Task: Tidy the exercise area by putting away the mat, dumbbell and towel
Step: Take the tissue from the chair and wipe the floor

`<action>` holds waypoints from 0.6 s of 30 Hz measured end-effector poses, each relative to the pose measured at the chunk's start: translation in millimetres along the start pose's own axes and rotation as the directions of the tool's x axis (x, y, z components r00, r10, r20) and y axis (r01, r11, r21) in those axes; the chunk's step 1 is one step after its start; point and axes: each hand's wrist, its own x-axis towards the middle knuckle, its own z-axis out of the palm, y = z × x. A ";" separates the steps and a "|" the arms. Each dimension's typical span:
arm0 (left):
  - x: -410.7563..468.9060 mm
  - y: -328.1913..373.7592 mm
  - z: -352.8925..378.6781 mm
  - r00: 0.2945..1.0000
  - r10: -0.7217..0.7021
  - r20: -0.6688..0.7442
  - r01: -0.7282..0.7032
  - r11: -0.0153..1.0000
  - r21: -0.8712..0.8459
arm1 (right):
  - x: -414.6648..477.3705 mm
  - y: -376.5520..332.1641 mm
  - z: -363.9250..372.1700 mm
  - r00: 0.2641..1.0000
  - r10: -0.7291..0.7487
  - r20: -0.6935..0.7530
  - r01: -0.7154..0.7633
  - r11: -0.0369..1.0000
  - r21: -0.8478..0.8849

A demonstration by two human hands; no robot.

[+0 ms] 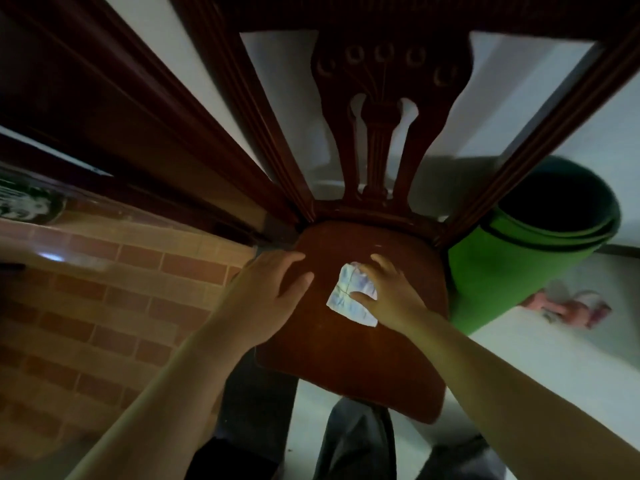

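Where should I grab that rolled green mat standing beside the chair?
Probably at the open top rim: the green mat stands on end right of the chair, looking too broad for one hand to circle. Come from above with the right hand, fingers inside the hollow, thumb outside, pinching the layers.

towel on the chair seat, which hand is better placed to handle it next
Right. The right hand touches the towel; the left hand lies on the bare chair seat beside it.
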 end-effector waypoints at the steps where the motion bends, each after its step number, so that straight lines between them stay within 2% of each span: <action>1: 6.3 -5.5 6.7 1.000 -0.008 0.005 0.008 1.000 -0.001 | 10.1 5.2 12.2 1.000 0.010 0.000 -0.010 0.999 -0.036; 6: 22.7 -35.5 48.4 0.989 -0.085 0.119 0.082 0.996 0.032 | 45.4 33.2 73.3 0.999 0.029 0.029 -0.023 0.981 -0.190; 12: 23.4 -52.9 82.5 0.973 -0.126 0.191 0.122 0.992 0.033 | 62.5 58.6 118.3 0.996 -0.060 0.062 0.080 0.906 -0.416; 15: 22.4 -58.4 87.0 0.966 -0.143 0.215 0.133 0.989 0.058 | 65.8 60.1 125.2 0.998 -0.061 0.009 0.059 0.904 -0.423; 18: 19.7 -50.9 80.9 0.970 -0.122 0.211 0.117 0.992 0.036 | 55.5 60.9 123.5 0.999 -0.014 0.041 0.029 0.918 -0.396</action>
